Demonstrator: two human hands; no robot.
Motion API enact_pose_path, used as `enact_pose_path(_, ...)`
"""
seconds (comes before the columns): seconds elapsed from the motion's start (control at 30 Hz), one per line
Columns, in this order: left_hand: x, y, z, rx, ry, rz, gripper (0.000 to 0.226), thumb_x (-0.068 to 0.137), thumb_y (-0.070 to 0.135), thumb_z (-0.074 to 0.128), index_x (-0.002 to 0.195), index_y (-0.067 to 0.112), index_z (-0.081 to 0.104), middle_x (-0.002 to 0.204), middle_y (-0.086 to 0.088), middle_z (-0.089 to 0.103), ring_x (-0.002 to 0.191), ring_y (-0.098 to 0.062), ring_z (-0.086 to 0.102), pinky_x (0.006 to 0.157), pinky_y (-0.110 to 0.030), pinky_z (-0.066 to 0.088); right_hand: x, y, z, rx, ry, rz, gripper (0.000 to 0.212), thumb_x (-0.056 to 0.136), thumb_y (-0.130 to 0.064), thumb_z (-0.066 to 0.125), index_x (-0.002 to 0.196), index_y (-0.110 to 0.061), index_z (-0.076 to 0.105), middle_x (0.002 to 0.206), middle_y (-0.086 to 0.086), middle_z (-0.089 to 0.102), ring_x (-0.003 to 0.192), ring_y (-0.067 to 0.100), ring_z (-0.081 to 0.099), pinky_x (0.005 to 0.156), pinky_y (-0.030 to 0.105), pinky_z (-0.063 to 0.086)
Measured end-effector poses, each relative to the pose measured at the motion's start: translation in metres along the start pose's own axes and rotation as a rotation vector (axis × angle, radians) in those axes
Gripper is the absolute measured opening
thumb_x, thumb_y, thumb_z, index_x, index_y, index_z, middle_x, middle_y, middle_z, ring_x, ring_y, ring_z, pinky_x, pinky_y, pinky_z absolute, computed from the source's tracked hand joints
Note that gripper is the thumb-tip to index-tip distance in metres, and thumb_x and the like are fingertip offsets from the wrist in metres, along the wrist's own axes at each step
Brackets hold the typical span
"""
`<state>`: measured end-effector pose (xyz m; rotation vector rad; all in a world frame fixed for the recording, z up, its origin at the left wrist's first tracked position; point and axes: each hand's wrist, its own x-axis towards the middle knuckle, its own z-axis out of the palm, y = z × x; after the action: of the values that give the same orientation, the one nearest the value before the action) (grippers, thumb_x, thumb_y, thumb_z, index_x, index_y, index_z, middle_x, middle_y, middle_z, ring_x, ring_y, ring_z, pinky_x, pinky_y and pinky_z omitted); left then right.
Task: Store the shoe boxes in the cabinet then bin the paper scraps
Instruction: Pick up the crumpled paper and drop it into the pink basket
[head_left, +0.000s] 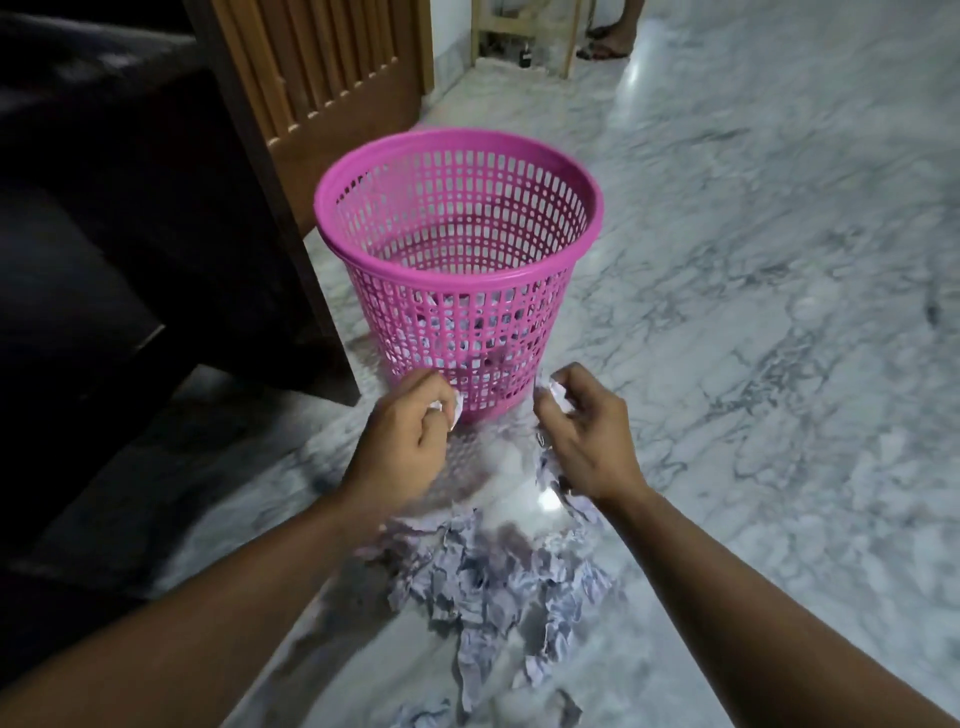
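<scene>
Starting at the left edge, I am looking at a dark piece of furniture, and just beside it a slatted wooden door is standing open; I cannot see any shoe boxes from here, so I am judging that part as out of view or already dealt with.

Moving in, my left hand is hanging just in front of the foot of the pink basket, its fingers curled round a small white paper scrap. The basket is standing upright on the marble floor, and through its mesh I am making out a few pale scraps already lying at the bottom.

Right of that, my right hand is holding level with the left, apart from it, and is pinching another crumpled scrap between thumb and fingers. Below and between the two forearms a loose pile of torn paper is lying on the floor, near the basket but not touching it.

So I am reading this as the binning step, well short of finished. The next move is calling for both hands to rise above the rim and release over the opening, then return for the pile. Light scraps may flutter wide, so I am planning to let go low inside the rim.

At the far top right, someone's sandalled foot is showing beside a wooden stool.
</scene>
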<state>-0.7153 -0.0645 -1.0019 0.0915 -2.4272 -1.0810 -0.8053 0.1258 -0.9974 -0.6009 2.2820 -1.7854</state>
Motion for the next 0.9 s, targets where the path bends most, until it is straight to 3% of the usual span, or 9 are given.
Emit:
enact_pose_path(0.1,0.064,0.056,-0.038,-0.028,0.257,0.217,0.018,0.076,-0.009,0.041,0.074,0.0,0.056,0.083,-0.013,0.057,0.081,-0.019,0.056,0.074,-0.032,0.043,0.038,-0.081,-0.006,0.129,0.196,-0.257,0.027,0.101,-0.021,0.063,0.078,-0.014,0.05,0.065,0.014,0.05,0.053,0.017,0.048,0.048,0.024,0.04)
enact_pose_path(0.23,0.16,0.089,-0.066,-0.007,0.489,0.214,0.016,0.076,0.0,0.042,0.08,0.005,0.057,0.093,-0.014,0.06,0.09,-0.018,0.057,0.08,-0.025,0.042,0.117,-0.163,0.0,0.085,0.382,-0.532,0.023,0.1,-0.023,0.059,0.081,-0.014,0.05,0.069,-0.01,0.048,0.064,-0.003,0.047,0.059,0.021,0.042)
enact_pose_path(0.33,0.205,0.076,-0.067,0.169,0.276,-0.052,0.014,0.085,0.015,0.053,0.098,0.019,0.059,0.11,-0.009,0.064,0.097,-0.02,0.061,0.073,-0.019,0.043,0.176,-0.182,0.007,-0.261,0.276,-0.386,0.024,0.101,-0.036,0.057,0.109,-0.014,0.061,0.097,-0.002,0.068,0.094,0.01,0.065,0.081,0.035,0.054)
enact_pose_path(0.4,0.216,0.067,-0.066,0.346,-0.02,-0.356,0.035,0.088,0.03,0.062,0.12,0.02,0.056,0.113,-0.007,0.063,0.094,-0.023,0.061,0.072,-0.03,0.044,0.197,-0.174,0.011,-0.603,0.006,-0.084,0.051,0.103,-0.041,0.054,0.14,-0.007,0.049,0.137,0.015,0.061,0.125,0.029,0.059,0.1,0.037,0.048)
enact_pose_path(0.47,0.212,0.07,-0.071,0.511,-0.125,-0.473,0.042,0.086,0.033,0.065,0.125,0.019,0.058,0.104,-0.005,0.063,0.086,-0.023,0.06,0.068,-0.034,0.046,0.197,-0.165,0.009,-0.731,-0.146,0.014,0.058,0.103,-0.038,0.054,0.15,-0.006,0.039,0.148,0.019,0.053,0.13,0.033,0.055,0.104,0.038,0.046)
enact_pose_path(0.6,0.161,0.076,-0.075,0.532,0.196,-0.067,0.038,0.089,0.035,0.057,0.125,0.022,0.059,0.122,-0.005,0.061,0.118,-0.031,0.052,0.094,-0.045,0.047,0.149,-0.147,-0.011,-0.399,0.123,-0.299,0.036,0.101,-0.028,0.053,0.135,-0.016,0.059,0.117,0.002,0.072,0.1,0.012,0.069,0.09,0.034,0.058)
enact_pose_path(0.7,0.072,0.063,-0.061,0.348,0.147,0.272,0.037,0.09,0.031,0.059,0.123,0.015,0.062,0.123,-0.005,0.061,0.118,-0.028,0.052,0.099,-0.041,0.042,0.076,-0.092,-0.031,-0.155,0.353,-0.382,0.017,0.099,-0.02,0.056,0.11,-0.017,0.068,0.088,-0.015,0.068,0.081,-0.004,0.064,0.072,0.023,0.054)
enact_pose_path(0.83,-0.093,-0.001,-0.04,0.486,-0.281,-0.009,0.09,0.08,0.071,0.058,0.154,0.026,0.032,0.163,-0.004,0.025,0.152,-0.03,0.019,0.116,-0.055,0.029,-0.031,0.033,-0.041,-0.315,0.243,-0.101,0.028,0.097,-0.046,0.059,0.118,-0.028,0.065,0.101,-0.01,0.068,0.1,0.008,0.065,0.085,0.043,0.057)
enact_pose_path(0.9,-0.172,-0.03,-0.045,0.585,-0.503,-0.128,0.124,0.065,0.094,0.051,0.161,0.026,0.011,0.169,-0.004,-0.004,0.156,-0.029,-0.006,0.12,-0.061,0.017,-0.084,0.079,-0.041,-0.45,0.144,-0.053,0.055,0.091,-0.061,0.06,0.135,-0.028,0.057,0.123,-0.001,0.063,0.12,0.02,0.059,0.101,0.037,0.048)
